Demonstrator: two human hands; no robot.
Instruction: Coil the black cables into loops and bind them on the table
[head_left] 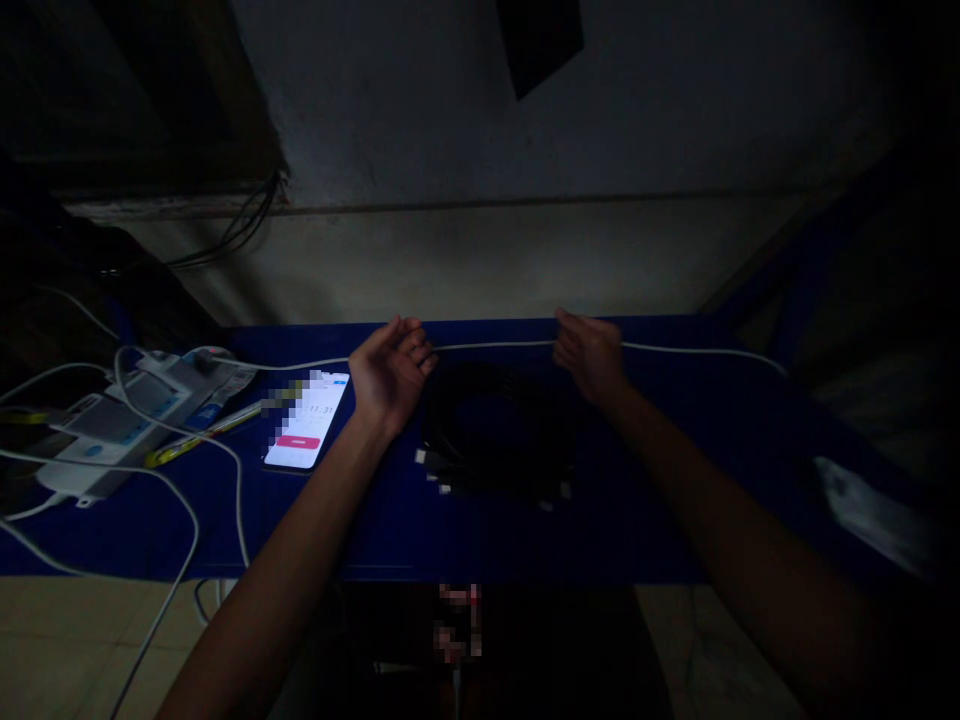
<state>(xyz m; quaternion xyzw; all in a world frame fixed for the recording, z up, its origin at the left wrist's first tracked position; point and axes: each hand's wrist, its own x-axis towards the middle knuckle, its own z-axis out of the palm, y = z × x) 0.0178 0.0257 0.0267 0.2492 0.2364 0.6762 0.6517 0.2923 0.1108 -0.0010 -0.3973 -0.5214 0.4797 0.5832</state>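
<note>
Two hands are recorded over a blue table (675,480), with one white cable (495,346) drawn taut between them; lighting is very low.

Far left: several white boxes (112,425) are laid on the table edge, and loose white leads (187,510) are looped over and past them, down toward the floor. A yellow pen (199,440) is seen just beside the boxes. Next to it, a phone (307,425) is laid flat with its screen lit; part of the screen is blurred out.

Left of centre: the left hand (390,372) is turned palm up, just right of the phone. Its fingers are curled together around the white cable, which is gripped at the fingertips.

Centre: the white cable is held level above the far part of the table, from hand to hand. Below it, a coil of black cables (499,435) is laid on the table, with pale plug ends visible at its near side.

Right of centre: the right hand (589,355) is closed on the white cable, fingers bunched together over it. Beyond this hand the cable is trailed along the table toward the right.

Far right: a pale object (870,510) is noted at the table's edge; its kind cannot be told.
</note>
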